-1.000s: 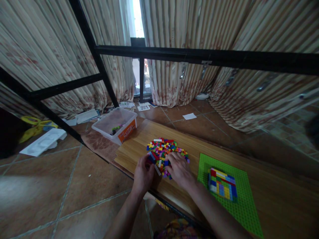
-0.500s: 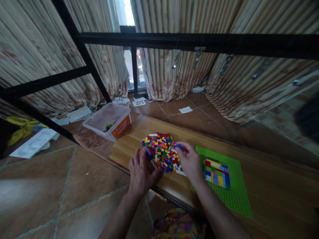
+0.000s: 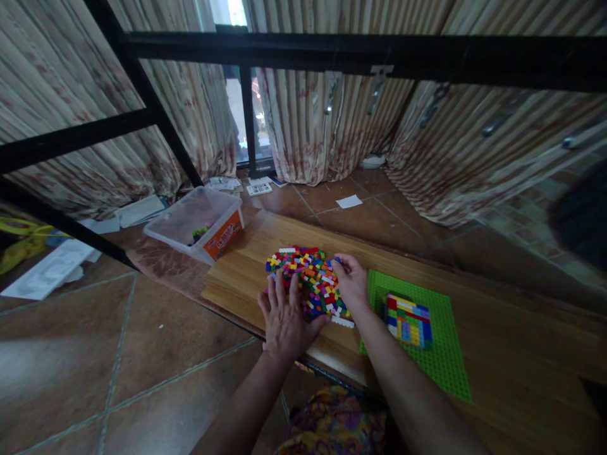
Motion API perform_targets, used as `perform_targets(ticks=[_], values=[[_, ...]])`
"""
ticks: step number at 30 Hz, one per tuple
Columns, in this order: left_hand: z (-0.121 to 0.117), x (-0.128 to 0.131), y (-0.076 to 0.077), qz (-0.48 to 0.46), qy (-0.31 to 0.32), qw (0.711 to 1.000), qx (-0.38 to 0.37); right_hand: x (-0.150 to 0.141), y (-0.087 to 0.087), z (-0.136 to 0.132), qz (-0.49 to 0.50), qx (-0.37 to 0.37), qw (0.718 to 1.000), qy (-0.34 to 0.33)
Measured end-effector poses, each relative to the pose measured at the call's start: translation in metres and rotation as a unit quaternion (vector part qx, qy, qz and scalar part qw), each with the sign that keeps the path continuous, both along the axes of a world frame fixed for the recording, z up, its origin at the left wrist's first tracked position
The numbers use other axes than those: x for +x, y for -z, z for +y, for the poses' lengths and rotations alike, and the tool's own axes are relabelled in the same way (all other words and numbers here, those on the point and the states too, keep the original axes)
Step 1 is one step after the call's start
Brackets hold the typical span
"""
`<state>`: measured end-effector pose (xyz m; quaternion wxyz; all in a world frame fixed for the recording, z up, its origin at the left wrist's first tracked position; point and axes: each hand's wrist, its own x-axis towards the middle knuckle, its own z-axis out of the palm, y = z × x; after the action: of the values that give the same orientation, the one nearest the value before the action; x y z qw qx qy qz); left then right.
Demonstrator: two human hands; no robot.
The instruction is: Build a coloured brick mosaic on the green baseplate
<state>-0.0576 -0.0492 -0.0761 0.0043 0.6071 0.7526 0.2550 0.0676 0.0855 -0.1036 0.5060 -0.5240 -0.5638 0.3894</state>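
A heap of small mixed-colour toy bricks (image 3: 317, 278) lies on a wooden board. Over the near left part of the heap my left hand (image 3: 287, 319) is spread, fingers apart, and covers some bricks. At the heap's right edge my right hand (image 3: 353, 284) is closed in a pinch, with a bit of a blue brick (image 3: 337, 259) showing at the fingertips. Between the hands, near the board's front side, is a white brick (image 3: 342, 321). To the right, a block of joined coloured bricks (image 3: 408, 321) sits on a green studded baseplate (image 3: 448, 360).
A clear plastic box (image 3: 196, 221) with an orange label and a few pieces inside stands at the board's left end. Black metal bars (image 3: 303, 54) cross in front of striped curtains (image 3: 303, 139). Papers (image 3: 349, 201) and a white moulded tray (image 3: 47, 272) lie on the tiled floor.
My left hand has let go of the long bricks at the heap's left side, opened and moved right over the heap. My right hand has moved from mid-heap to its right edge with a blue brick.
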Motion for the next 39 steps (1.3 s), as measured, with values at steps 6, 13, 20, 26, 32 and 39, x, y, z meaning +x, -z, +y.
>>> perform_targets(ticks=[6,13,20,26,32,39], values=[[0.014,-0.009,0.000,-0.022,0.006,1.000,0.006,-0.021,-0.015,-0.006,0.075,-0.030,0.997,-0.017],[0.019,-0.017,0.001,-0.067,0.035,0.995,0.061,-0.027,-0.040,-0.015,0.224,-0.066,0.972,-0.034],[0.029,-0.052,-0.004,-0.149,-0.008,0.984,0.100,0.014,-0.051,-0.062,0.141,-0.023,0.989,0.045],[0.075,-0.102,-0.002,-0.156,-0.034,0.986,0.052,0.015,-0.029,-0.111,0.051,0.002,0.992,0.113],[0.085,-0.095,0.003,-0.164,0.098,0.981,0.023,-0.006,-0.015,-0.104,0.047,0.000,0.993,0.110],[0.068,-0.080,-0.004,-0.216,0.097,0.968,0.083,-0.018,-0.021,-0.081,0.059,0.014,0.994,0.093]])
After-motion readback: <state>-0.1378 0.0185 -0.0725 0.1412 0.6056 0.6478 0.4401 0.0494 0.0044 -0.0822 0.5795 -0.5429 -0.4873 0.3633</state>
